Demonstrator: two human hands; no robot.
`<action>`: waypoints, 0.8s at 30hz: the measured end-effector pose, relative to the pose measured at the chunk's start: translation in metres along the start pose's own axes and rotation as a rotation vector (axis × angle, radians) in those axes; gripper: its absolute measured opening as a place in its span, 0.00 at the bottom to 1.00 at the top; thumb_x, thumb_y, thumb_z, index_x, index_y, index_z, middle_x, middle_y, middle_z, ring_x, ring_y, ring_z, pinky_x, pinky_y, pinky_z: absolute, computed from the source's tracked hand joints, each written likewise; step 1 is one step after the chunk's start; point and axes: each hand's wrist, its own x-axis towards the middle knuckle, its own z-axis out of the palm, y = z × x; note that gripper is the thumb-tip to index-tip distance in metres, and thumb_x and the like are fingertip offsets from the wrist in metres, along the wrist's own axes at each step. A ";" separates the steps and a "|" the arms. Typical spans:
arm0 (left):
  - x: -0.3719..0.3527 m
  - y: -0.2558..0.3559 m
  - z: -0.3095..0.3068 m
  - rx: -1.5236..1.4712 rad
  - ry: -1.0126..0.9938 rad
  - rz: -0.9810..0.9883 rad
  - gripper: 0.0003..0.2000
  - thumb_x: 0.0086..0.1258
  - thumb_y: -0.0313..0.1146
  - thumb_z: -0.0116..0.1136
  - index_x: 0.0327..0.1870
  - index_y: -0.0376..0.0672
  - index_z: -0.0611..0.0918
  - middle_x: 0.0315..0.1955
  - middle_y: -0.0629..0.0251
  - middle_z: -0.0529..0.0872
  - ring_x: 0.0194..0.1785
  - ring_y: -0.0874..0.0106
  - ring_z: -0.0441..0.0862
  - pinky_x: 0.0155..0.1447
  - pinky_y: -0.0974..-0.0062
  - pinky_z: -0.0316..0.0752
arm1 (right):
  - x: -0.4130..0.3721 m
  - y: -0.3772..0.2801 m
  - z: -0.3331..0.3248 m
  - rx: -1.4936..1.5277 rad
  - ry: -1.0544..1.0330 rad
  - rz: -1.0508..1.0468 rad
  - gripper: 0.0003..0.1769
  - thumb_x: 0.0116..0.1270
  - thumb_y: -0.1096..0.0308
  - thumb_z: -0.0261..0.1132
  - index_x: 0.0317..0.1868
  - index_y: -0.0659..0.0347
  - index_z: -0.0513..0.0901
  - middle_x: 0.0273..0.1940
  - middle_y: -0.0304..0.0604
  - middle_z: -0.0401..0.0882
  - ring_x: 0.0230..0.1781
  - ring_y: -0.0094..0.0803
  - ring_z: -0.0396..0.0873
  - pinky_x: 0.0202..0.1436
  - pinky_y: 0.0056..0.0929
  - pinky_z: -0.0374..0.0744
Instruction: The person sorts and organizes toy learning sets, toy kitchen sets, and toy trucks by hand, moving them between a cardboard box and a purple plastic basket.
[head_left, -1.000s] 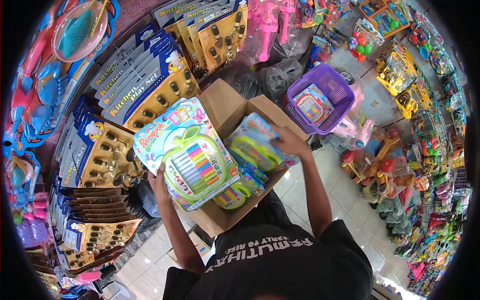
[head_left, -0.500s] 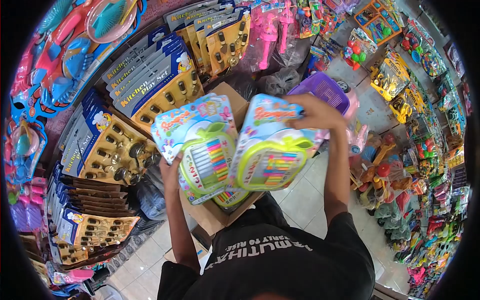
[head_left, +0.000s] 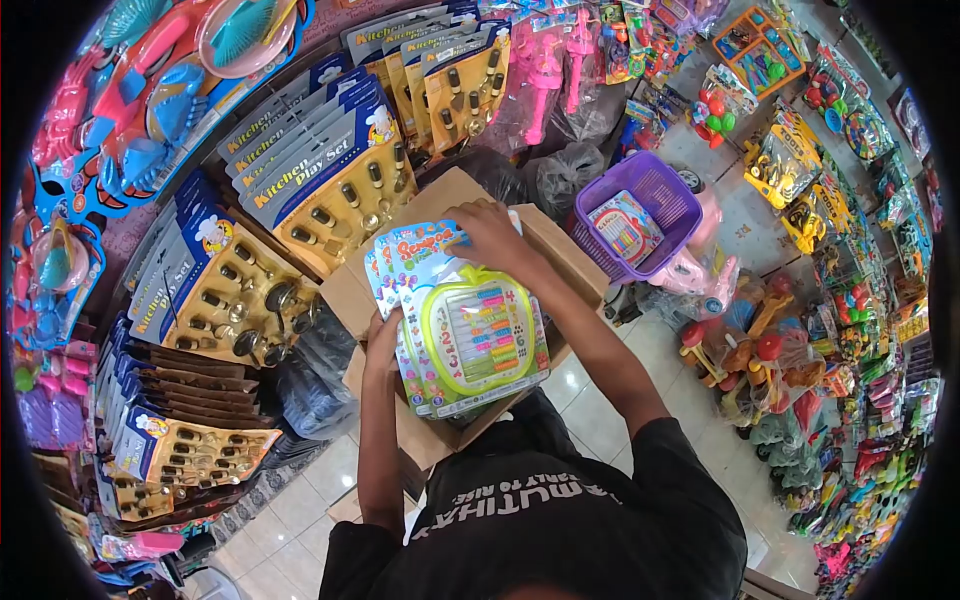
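Note:
A stack of carded toy abacus packs (head_left: 485, 335), each with a green apple-shaped frame and coloured beads, stands in an open cardboard box (head_left: 565, 265) in front of me. At the left edge of the stack, my left hand (head_left: 384, 335) is closed around the cards. My right hand (head_left: 487, 235) grips the top edge of the front pack, its fingertips partly hidden. Several cards overlap behind the front one, fanned slightly to the left. Most of the box's inside is covered by the packs.
To the right of the box is a purple basket (head_left: 690, 215) with a small colourful pack inside. Kitchen play sets (head_left: 345, 200) hang in rows on the left. Bagged toys (head_left: 790, 170) cover the right side. Tiled floor (head_left: 590, 385) shows beside the box.
The pack in my right hand has moved left and now lies over the left hand's packs in one stack. The basket's inside and the box's right flap have come into view.

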 end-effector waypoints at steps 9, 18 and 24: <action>0.008 -0.028 -0.034 -0.149 0.061 -0.115 0.15 0.70 0.33 0.46 0.54 0.37 0.71 0.40 0.59 0.82 0.38 0.70 0.83 0.39 0.72 0.81 | -0.079 0.023 0.003 0.559 0.315 0.369 0.35 0.57 0.60 0.67 0.62 0.63 0.63 0.55 0.50 0.70 0.56 0.41 0.70 0.57 0.37 0.69; 0.013 -0.018 -0.030 -0.141 -0.037 -0.134 0.19 0.72 0.40 0.40 0.57 0.37 0.70 0.45 0.56 0.81 0.43 0.67 0.82 0.46 0.71 0.80 | -0.120 0.016 0.064 1.366 0.001 0.621 0.36 0.59 0.63 0.67 0.64 0.63 0.59 0.54 0.47 0.72 0.52 0.32 0.73 0.54 0.30 0.74; -0.007 -0.001 -0.009 0.206 -0.048 0.105 0.28 0.67 0.36 0.54 0.65 0.38 0.59 0.54 0.57 0.73 0.56 0.66 0.73 0.58 0.69 0.70 | -0.118 0.018 0.088 1.222 0.018 0.637 0.37 0.61 0.60 0.66 0.64 0.64 0.57 0.54 0.49 0.72 0.52 0.34 0.74 0.54 0.31 0.74</action>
